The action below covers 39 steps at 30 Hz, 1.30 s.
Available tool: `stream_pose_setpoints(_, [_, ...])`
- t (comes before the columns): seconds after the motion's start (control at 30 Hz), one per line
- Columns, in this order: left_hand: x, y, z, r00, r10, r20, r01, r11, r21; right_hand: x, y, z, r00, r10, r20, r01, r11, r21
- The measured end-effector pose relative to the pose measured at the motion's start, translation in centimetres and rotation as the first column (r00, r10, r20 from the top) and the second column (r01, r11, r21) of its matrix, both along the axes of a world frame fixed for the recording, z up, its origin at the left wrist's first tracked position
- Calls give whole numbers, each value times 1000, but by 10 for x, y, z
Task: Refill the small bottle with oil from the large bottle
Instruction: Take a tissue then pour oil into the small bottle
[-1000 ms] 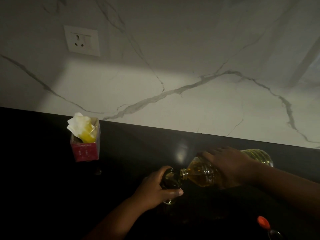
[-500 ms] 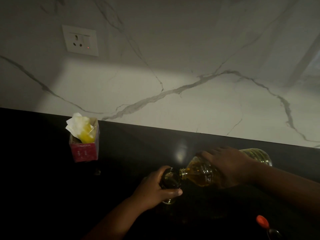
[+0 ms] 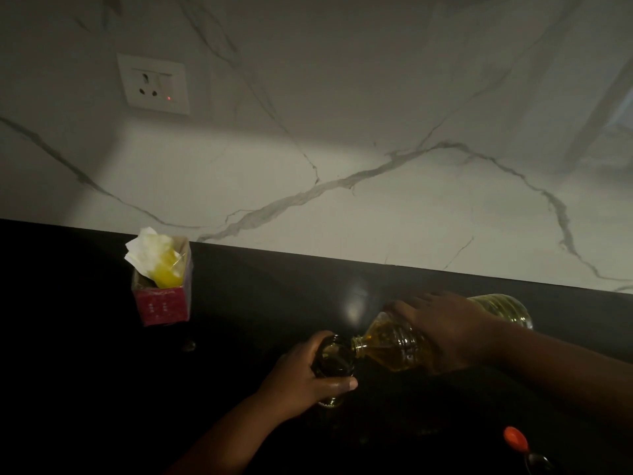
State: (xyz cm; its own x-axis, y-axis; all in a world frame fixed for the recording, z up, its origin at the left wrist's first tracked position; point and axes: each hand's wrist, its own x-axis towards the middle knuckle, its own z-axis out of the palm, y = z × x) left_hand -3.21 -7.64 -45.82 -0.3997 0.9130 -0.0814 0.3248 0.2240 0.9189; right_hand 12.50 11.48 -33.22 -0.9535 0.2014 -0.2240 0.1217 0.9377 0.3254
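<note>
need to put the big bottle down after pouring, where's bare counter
Bare counter lies between the red box and the hands, and along the wall behind the large bottle. It's crowded near the orange cap at front right. The dark front left is hard to judge.

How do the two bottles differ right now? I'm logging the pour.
The large bottle lies tipped nearly sideways in the right hand; the small bottle stands upright in the left hand. The large bottle is clear, showing yellow oil; the small bottle is dark glass. Both are uncapped, mouths meeting.
</note>
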Motion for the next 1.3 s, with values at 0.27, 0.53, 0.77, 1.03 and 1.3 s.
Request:
stream_pose_setpoints(0.27, [-1,2,-4,999,6,48,-6,1000,10,0,1,-1,1000,-1,7,1,1000,23])
stream_pose_setpoints(0.53, [-2,3,-9,997,-6,74,5,1000,17,0,1,-1,1000,1,13,-1,1000,20])
stream_pose_setpoints(0.77, [-3,4,-12,996,-8,91,7,1000,9,0,0,-1,1000,-1,6,1,1000,9])
stream_pose_setpoints(1.03, [-5,5,-15,996,-12,93,9,1000,25,-1,1,-1,1000,1,14,-1,1000,20])
stream_pose_setpoints(1.3, [-5,6,-19,999,9,50,-9,1000,14,0,1,-1,1000,7,-2,-7,1000,7])
